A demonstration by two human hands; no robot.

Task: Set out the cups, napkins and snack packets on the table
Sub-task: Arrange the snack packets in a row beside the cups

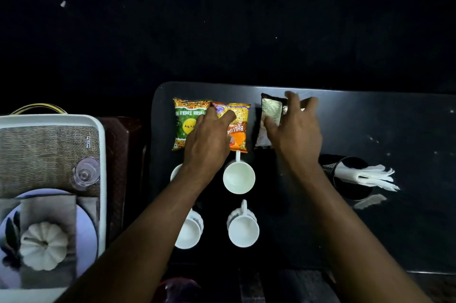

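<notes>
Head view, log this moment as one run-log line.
left hand: flat on orange packet | right hand: holding dark packet | four cups set | napkins in holder

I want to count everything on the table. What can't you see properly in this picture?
Head view, all of it:
- Far left cup: mostly hidden under the left hand's arm.
- Near left cup: partly covered by the same arm.
- Silver packet: the right hand hides its right side; the printing is too small to read.
- Napkins in the black holder: too bunched to count.
- Room beyond the table: too dark.
</notes>
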